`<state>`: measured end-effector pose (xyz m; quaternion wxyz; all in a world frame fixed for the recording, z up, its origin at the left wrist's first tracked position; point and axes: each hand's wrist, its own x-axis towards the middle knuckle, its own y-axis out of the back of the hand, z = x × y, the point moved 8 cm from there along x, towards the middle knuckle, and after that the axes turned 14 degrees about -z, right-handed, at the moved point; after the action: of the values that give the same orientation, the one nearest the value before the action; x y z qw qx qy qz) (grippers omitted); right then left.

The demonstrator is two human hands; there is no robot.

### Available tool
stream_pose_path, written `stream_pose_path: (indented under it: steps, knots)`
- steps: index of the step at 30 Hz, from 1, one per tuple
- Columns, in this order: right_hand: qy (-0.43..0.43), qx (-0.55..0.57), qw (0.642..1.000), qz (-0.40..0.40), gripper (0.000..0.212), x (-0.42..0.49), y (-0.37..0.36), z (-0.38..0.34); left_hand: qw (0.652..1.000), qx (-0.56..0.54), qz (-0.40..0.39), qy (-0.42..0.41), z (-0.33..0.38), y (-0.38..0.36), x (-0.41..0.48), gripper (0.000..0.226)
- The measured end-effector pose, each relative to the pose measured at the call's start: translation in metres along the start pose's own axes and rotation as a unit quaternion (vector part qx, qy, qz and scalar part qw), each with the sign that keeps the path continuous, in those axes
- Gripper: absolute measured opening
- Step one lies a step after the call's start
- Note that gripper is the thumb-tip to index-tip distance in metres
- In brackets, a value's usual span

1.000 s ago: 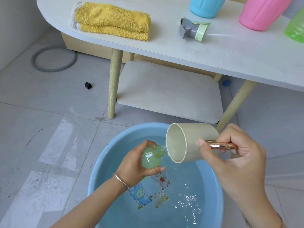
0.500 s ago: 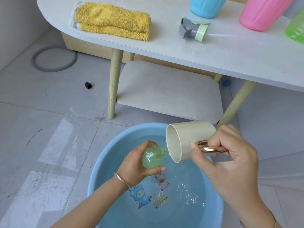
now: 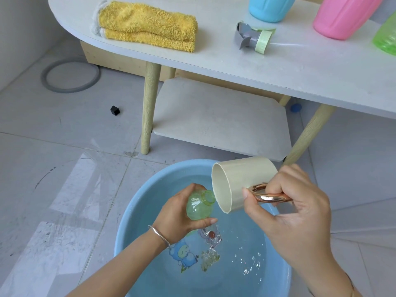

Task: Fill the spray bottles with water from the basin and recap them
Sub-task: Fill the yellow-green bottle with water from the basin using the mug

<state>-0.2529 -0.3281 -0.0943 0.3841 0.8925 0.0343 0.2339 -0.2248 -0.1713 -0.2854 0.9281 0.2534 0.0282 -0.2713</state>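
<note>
The left hand (image 3: 177,213) covers most of the green bottle (image 3: 198,207), so only its shoulder and open neck show, and how full it is cannot be told. The basin (image 3: 121,241) runs off the bottom edge. On the table (image 3: 214,61), the blue bottle (image 3: 270,7) and the pink bottle (image 3: 342,16) are cut by the top edge and a second green bottle (image 3: 385,39) by the right edge; none shows its neck.

The green bottle is translucent and uncapped. It is held tilted over the basin's water, its fingers wrapped round it, and its neck points up and right. A cream cup (image 3: 242,181) is tipped on its side with its lip just beside the neck. No stream can be made out between them. The right hand (image 3: 300,206) grips the cup's rose-gold handle (image 3: 272,198), thumb laid forward by the cup's side.

A grey ring (image 3: 70,76) and a small black block (image 3: 115,110) lie on the floor tiles at left. A folded yellow towel (image 3: 147,24) sits on the table, and a grey spray head (image 3: 252,38) lies on its side further right. Cartoon pictures (image 3: 184,255) show through the water, with bubbles (image 3: 250,262) to their right.
</note>
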Motion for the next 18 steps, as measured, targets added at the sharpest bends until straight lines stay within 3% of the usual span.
stream_pose_path:
  steps: [5, 10, 14, 18]
  knots:
    - [-0.025, 0.038, 0.999, 0.0, 0.039, -0.003, -0.002, 0.007, 1.0, -0.011, 0.003, -0.002, 0.0, 0.001, -0.001, 0.066]
    - [-0.201, 0.175, 0.961, 0.072, 0.05, -0.024, -0.003, 0.078, 0.999, -0.03, 0.03, 0.005, -0.006, 0.009, -0.007, 0.064]
    - [-0.31, 0.234, 0.921, 0.029, 0.05, -0.056, -0.044, 0.141, 0.998, -0.042, 0.055, 0.011, -0.011, 0.019, -0.013, 0.063]
    - [-0.319, 0.186, 0.929, -0.036, 0.051, -0.075, -0.075, 0.157, 0.995, -0.051, 0.085, 0.018, -0.012, 0.029, -0.017, 0.06]
